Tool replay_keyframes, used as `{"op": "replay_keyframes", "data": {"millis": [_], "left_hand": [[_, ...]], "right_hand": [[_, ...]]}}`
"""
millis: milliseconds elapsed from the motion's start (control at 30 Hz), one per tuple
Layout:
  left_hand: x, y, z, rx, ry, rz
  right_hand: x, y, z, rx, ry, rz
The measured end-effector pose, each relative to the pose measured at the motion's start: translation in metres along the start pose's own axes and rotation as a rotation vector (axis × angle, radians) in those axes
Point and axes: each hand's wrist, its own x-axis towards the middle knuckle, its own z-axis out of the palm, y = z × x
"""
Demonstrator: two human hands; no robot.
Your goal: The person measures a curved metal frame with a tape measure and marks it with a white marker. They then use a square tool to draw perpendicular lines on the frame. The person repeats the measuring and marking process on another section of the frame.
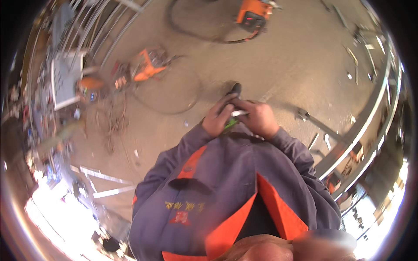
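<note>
In front of my waist, my left hand (217,116) and my right hand (262,120) meet with their fingers curled together. A small whitish object (239,113) shows between them, against the right fingers; its kind is too blurred to tell. Just below it a bright green patch (230,125) is visible by the left fingers, and I cannot make out what it belongs to. Both hands are closed. Past the fingertips a dark shoe tip (236,88) stands on the floor.
An orange machine (252,15) with a dark cable stands far ahead. Left of centre are another orange machine (150,65), tangled cables (115,124) and a white perforated panel (67,80). Long metal beams (370,119) run along the right, with scrap pieces (355,65) beyond.
</note>
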Motion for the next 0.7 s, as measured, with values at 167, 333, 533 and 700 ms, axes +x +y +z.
{"op": "replay_keyframes", "data": {"millis": [167,333,533,700], "left_hand": [[0.019,0.020,0.006,-0.150,0.041,-0.118],[0.015,0.025,-0.014,-0.192,0.037,-0.118],[-0.021,0.015,-0.050,-0.138,0.027,-0.064],[-0.063,0.002,-0.087,-0.286,0.068,-0.001]], "right_hand": [[0.039,0.010,-0.010,0.080,-0.071,-0.113],[0.060,0.001,-0.002,0.080,-0.178,-0.178],[0.057,-0.036,0.028,0.099,-0.254,-0.198],[0.052,-0.082,0.077,0.088,-0.266,-0.212]]}}
